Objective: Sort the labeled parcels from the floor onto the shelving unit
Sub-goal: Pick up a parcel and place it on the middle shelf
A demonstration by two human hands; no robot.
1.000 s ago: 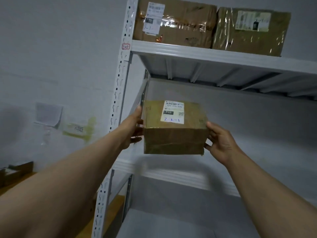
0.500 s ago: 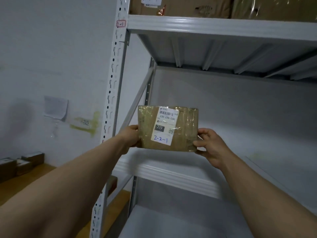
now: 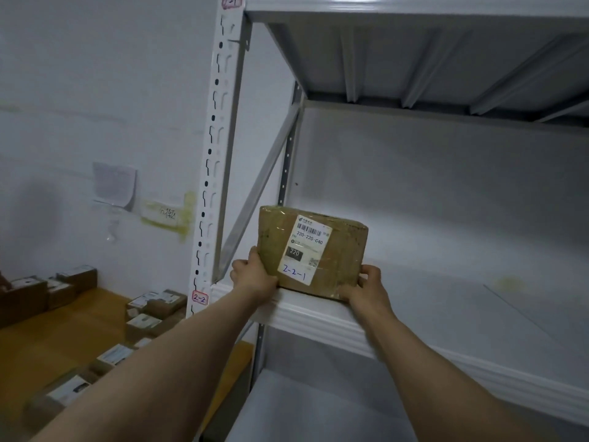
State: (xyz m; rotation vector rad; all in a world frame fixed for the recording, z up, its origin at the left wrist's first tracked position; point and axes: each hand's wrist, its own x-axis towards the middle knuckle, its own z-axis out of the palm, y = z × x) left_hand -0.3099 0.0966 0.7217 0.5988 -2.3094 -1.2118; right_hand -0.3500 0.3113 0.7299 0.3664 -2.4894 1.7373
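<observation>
A brown taped parcel [image 3: 347,250] with a white label marked "2-2-1" stands at the left front of the grey shelf [image 3: 334,323] of the shelving unit. Its bottom edge looks to rest on the shelf's front lip. My left hand [image 3: 251,275] grips its lower left corner. My right hand [image 3: 366,287] grips its lower right corner. The white upright post [image 3: 210,161] carries a red-framed tag "2-2" at this shelf's level.
Several more labeled parcels [image 3: 153,306] lie on the yellow floor at lower left. The shelf stretches bare to the right of the parcel. Another shelf [image 3: 414,8] spans overhead, and a lower shelf [image 3: 302,409] lies beneath. A paper note [image 3: 113,185] hangs on the wall.
Both hands have lowered the parcel and carried it forward to the front edge of the 2-2 shelf. The view has tilted down, so the top-shelf boxes have gone out of sight.
</observation>
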